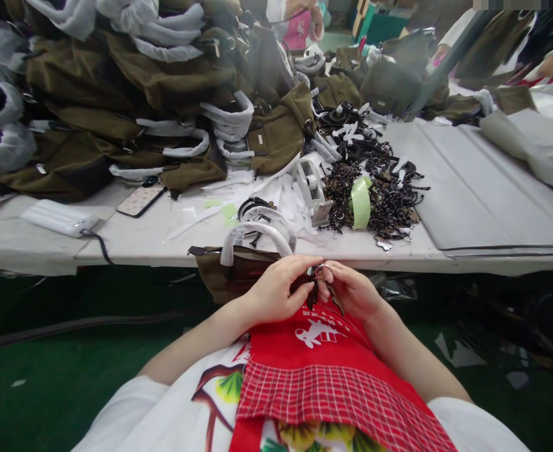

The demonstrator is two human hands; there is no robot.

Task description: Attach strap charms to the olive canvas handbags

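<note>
My left hand point(280, 287) and my right hand point(357, 292) meet in front of the red apron, both with fingers pinched. Between them is a metal ring point(322, 268) with dark, patterned dangling pieces point(335, 300), perhaps a bag charm; its details are too small to make out. Beside my left hand, a brown handbag point(214, 276) leans at the table edge, its two handles point(257, 229) wrapped in white. Beyond my right hand lies a heap of black and brown cords and charms point(384, 182) with a pale green tape roll point(361, 202) on it.
Brown handbags point(130, 75) with wrapped handles are piled at the back left. A tape dispenser point(310, 188), a phone point(142, 198) and a white power bank point(59, 216) lie on the table. Grey sheets point(483, 188) cover its right side. Other people point(297, 25) are at the back.
</note>
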